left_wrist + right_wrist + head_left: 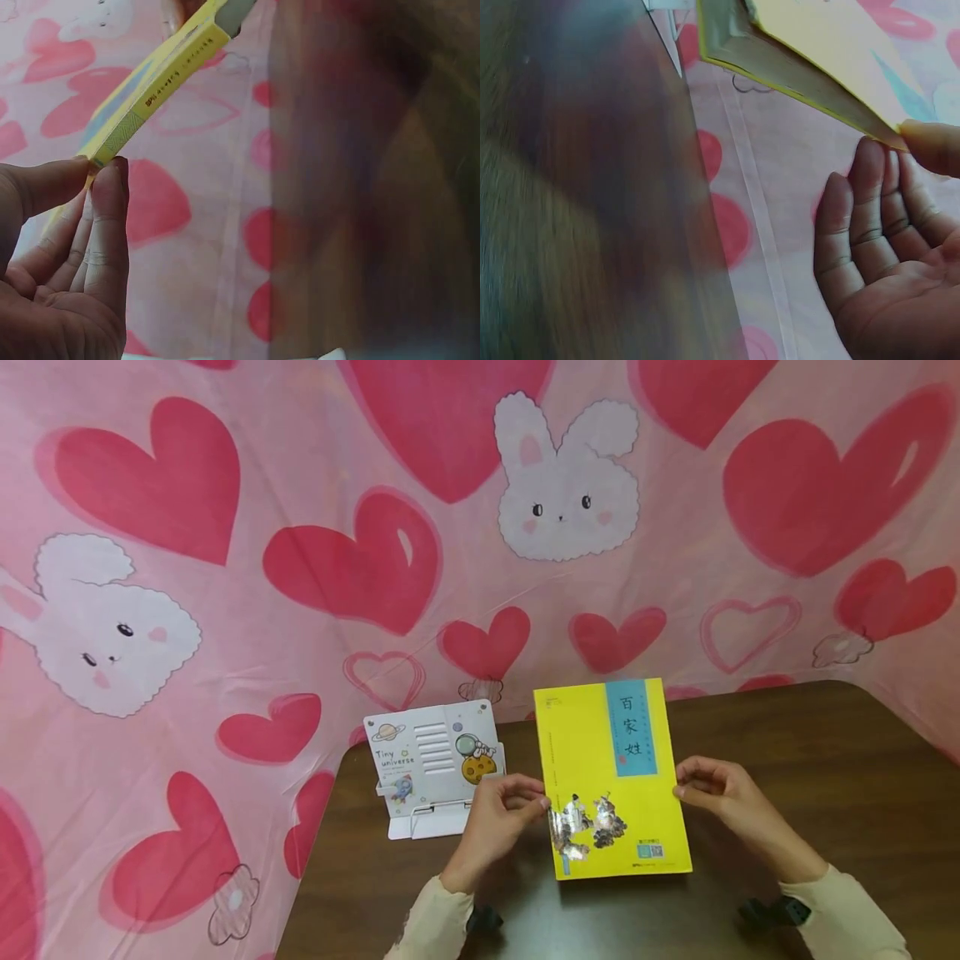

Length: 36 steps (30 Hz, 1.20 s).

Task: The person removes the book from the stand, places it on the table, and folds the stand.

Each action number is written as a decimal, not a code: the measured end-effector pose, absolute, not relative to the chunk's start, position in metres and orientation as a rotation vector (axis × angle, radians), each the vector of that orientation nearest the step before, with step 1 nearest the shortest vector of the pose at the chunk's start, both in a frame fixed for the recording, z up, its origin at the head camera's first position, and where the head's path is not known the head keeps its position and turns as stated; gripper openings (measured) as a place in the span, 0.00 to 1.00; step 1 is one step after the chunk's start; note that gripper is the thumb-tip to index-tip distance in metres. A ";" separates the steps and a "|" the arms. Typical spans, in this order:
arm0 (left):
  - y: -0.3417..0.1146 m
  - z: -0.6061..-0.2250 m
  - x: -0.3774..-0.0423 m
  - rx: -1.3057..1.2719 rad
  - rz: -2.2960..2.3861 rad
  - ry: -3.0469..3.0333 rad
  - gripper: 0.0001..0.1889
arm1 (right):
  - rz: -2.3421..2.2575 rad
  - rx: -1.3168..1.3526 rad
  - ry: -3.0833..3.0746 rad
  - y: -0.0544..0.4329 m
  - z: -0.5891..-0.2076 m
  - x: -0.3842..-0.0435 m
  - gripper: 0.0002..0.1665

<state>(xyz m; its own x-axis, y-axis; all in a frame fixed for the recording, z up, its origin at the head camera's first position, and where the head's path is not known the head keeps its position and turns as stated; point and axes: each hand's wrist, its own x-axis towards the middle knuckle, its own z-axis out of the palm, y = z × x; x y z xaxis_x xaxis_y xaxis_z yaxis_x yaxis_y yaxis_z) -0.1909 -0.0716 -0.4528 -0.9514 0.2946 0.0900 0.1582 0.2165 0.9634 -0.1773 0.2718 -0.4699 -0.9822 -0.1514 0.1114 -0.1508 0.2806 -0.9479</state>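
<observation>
A yellow book (pixel 585 752) with a blue title panel is held up above the table, its cover facing the head camera. My left hand (pixel 501 820) pinches its left edge between thumb and fingers. In the left wrist view those fingertips (pixel 109 180) meet the spine side of the book (pixel 161 79). On the opposite edge, my right hand (pixel 723 793) pinches the book with thumb and fingers. The right wrist view shows the thumb (pixel 930 146) on the cover and fingers behind, with the page block (pixel 802 79) visible from below.
A white book stand (pixel 431 760) with astronaut and planet pictures stands on the table, left of the book and just behind my left hand. The dark wooden table (pixel 810 735) ends at a pink cloth (pixel 315 468) printed with hearts and rabbits.
</observation>
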 end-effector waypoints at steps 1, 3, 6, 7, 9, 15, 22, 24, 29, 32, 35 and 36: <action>-0.069 -0.455 -0.191 0.438 1.841 2.350 0.08 | -1.824 -0.264 2.513 0.275 -0.471 -0.176 0.12; -0.064 -0.460 -0.190 0.432 1.838 2.325 0.08 | -1.762 -0.215 2.510 0.280 -0.473 -0.176 0.13; -0.057 -0.467 -0.191 0.417 1.840 2.287 0.08 | -1.717 -0.168 2.490 0.287 -0.475 -0.176 0.15; -0.055 -0.469 -0.191 0.408 1.844 2.271 0.08 | -1.706 -0.164 2.478 0.289 -0.476 -0.177 0.15; -0.052 -0.473 -0.193 0.386 1.847 2.245 0.08 | -1.691 -0.146 2.439 0.293 -0.477 -0.179 0.16; -0.044 -0.482 -0.197 0.354 1.819 2.228 0.07 | -1.600 -0.113 2.376 0.303 -0.477 -0.182 0.20; -0.037 -0.489 -0.201 0.332 1.767 2.214 0.08 | -1.512 -0.113 2.372 0.315 -0.481 -0.187 0.20; -0.035 -0.491 -0.202 0.314 1.744 2.216 0.08 | -1.491 -0.104 2.356 0.318 -0.483 -0.189 0.19; -0.030 -0.496 -0.203 0.286 1.709 2.222 0.07 | -1.467 -0.111 2.297 0.324 -0.488 -0.194 0.17; -0.028 -0.498 -0.203 0.295 1.685 2.237 0.07 | -1.475 -0.143 2.273 0.327 -0.492 -0.195 0.16; -0.026 -0.499 -0.203 0.305 1.660 2.256 0.06 | -1.480 -0.157 2.255 0.327 -0.495 -0.194 0.15; -0.026 -0.499 -0.203 0.313 1.651 2.263 0.05 | -1.478 -0.156 2.254 0.327 -0.496 -0.194 0.15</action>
<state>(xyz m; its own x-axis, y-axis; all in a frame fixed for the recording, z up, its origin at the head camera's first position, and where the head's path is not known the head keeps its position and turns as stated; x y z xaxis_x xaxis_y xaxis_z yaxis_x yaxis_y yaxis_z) -0.2029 -0.0258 -0.4991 -0.9244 0.3594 -0.1281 -0.0124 0.3074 0.9515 -0.1944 0.3271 -0.4963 -0.8975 -0.3261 -0.2970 0.1424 0.4230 -0.8949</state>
